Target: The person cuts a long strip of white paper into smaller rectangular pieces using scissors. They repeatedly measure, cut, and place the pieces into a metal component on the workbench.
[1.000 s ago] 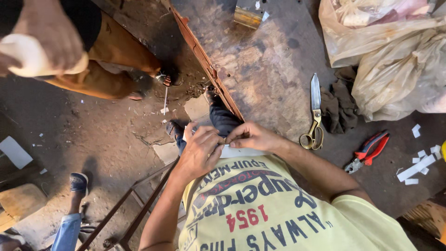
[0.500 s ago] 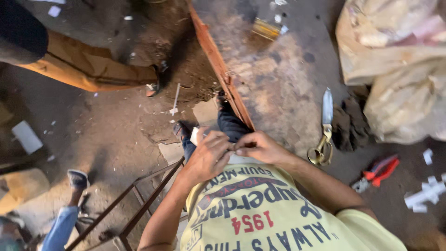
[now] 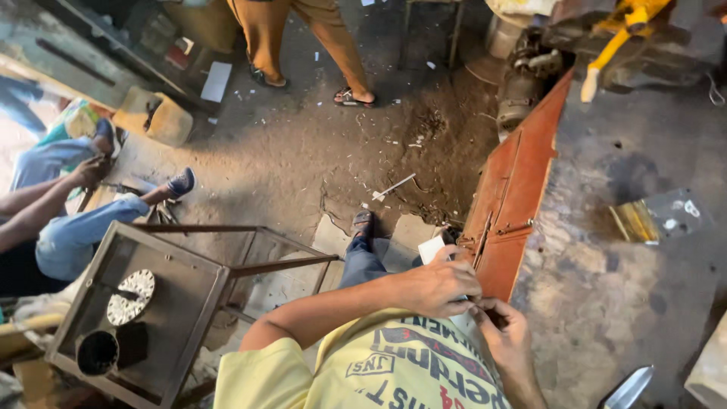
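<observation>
Left hand: the left hand [image 3: 438, 285] is held just in front of the yellow shirt [image 3: 379, 367], right at the near edge of the tabletop [image 3: 606, 303]. Its fingers [image 3: 463, 282] are curled down and pinched on a small pale strip [image 3: 463, 324] that runs between the two hands.
Right hand: the right hand [image 3: 506, 333] meets the left one from the tabletop side, thumb and forefinger pressed on the same strip. The fingers are clenched on it, and what lies under them is too small to make out.
Strip: pale and thin, it sits between both hands, against the shirt and just beside the rust-orange side panel [image 3: 515, 204] of the tabletop.
White card: a small white card [image 3: 432, 248] shows just above the left hand, partly hidden by it, so I cannot tell whether the hand touches it.
Tabletop: dark, stained metal, with a brass-coloured block [image 3: 636, 221] lying well apart from the hands and a blade tip [image 3: 628, 388] at the bottom edge.
Floor: a dirt floor [image 3: 303, 159] strewn with scraps.
Frame stand: a metal frame stand [image 3: 144, 303] to the left holds a round white disc [image 3: 130, 295] and a dark cup [image 3: 98, 352].
Other people: one stands in brown trousers [image 3: 303, 30] at the top, and another in jeans [image 3: 76, 227] sits at the left.
</observation>
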